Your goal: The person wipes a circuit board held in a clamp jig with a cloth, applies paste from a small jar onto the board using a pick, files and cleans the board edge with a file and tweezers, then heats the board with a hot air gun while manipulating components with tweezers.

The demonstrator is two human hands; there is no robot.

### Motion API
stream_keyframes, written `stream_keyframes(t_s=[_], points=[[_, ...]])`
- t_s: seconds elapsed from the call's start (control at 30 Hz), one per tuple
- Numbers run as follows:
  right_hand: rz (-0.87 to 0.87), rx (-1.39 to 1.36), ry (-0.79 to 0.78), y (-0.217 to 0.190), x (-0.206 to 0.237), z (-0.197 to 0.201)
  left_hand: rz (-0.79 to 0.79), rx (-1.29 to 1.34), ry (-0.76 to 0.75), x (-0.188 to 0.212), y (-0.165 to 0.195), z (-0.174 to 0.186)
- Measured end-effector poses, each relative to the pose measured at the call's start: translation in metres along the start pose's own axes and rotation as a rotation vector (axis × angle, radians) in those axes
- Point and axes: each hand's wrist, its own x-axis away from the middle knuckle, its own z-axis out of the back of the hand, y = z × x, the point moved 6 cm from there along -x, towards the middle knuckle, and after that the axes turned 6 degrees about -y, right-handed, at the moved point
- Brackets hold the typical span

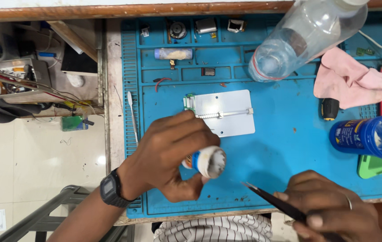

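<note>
Blue mat, left hand grips small white jar, right hand pinches tweezers.

A work mat covers the bench, with a metal holder plate at its centre. Behind the plate, compartments hold small parts and a vial. A bottle stands to the right rear, a cloth further right, and a tub lies in front of the cloth. Near the front edge, the left hand holds a small jar; the right hand holds tweezers.
</note>
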Motion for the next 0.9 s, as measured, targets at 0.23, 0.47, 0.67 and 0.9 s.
stream_keyframes(t_s=[0.23, 0.47, 0.67, 0.9], points=[[-0.177, -0.409, 0.218, 0.045, 0.031, -0.006, -0.036, 0.054, 0.111, 0.001, 0.004, 0.019], [-0.201, -0.344, 0.389, 0.061, 0.069, 0.016, 0.362, -0.287, 0.333, 0.006, -0.017, 0.039], [-0.312, -0.288, 0.381, 0.067, 0.062, -0.002, 0.635, -0.645, 0.188, 0.008, -0.042, 0.042], [-0.429, -0.127, 0.266, 0.070, 0.035, -0.032, 0.664, -0.839, 0.123, 0.013, -0.044, 0.030]])
